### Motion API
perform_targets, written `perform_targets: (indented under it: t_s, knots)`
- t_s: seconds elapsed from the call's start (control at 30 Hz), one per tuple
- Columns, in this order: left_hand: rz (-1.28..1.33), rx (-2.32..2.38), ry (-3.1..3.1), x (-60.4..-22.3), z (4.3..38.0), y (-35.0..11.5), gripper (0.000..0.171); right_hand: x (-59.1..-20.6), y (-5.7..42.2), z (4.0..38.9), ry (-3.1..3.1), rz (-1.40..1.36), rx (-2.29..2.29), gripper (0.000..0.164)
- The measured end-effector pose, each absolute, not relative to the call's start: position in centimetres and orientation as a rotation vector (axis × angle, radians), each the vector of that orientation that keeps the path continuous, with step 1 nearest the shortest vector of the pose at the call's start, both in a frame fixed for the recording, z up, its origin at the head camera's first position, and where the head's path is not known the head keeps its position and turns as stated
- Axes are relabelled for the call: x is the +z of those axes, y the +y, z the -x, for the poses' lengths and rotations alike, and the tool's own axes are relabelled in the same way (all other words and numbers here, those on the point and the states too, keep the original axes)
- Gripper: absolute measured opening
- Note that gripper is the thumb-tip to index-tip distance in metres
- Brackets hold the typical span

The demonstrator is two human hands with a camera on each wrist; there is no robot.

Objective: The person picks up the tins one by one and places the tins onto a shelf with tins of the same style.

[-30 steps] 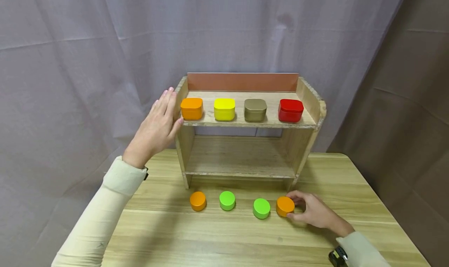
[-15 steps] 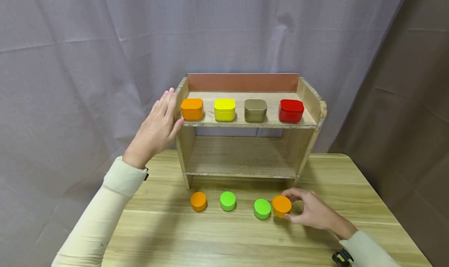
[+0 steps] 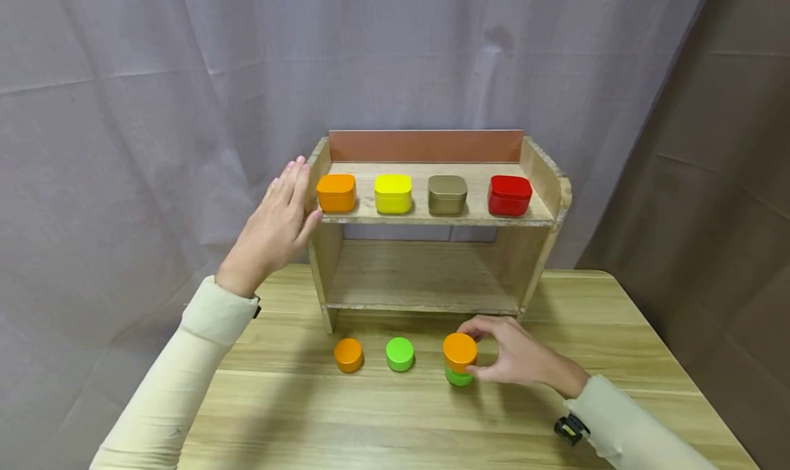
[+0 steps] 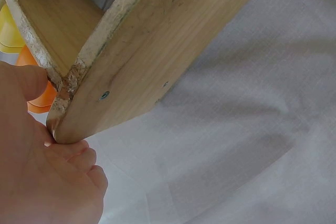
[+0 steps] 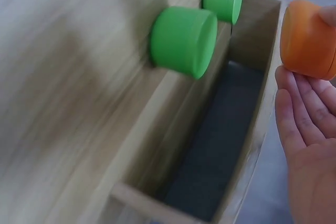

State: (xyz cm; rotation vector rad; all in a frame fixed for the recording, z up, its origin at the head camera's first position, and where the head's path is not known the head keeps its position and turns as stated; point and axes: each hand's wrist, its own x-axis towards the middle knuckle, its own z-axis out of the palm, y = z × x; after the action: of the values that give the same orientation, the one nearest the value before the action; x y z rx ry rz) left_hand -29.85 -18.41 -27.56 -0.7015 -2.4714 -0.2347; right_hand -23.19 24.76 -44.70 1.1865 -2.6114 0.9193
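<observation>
Lower right, the right hand (image 3: 518, 353) pinches an orange tub (image 3: 459, 350) — dip early and the green tub (image 3: 459, 378) could skid — left hand (image 3: 271, 223) flat, centre-left!

Your left arm (image 3: 166, 381) extends from the near left toward the far side; your left hand (image 3: 271, 230) is flat, fingers extended close together, thumb angled apart. Your right arm (image 3: 636, 425) enters from near right; your right hand (image 3: 515, 352) points left, thumb and fingers pinching.
</observation>
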Motion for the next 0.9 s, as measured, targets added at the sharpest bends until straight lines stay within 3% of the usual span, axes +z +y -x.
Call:
perform_targets:
  t_s: [0.9]
  knots:
    - [0.69, -0.246, -2.48, -27.5, 29.7, -18.4, 0.075, -43.9, 11.6, 28.0, -2.572, -1.209, 1.045, 0.049]
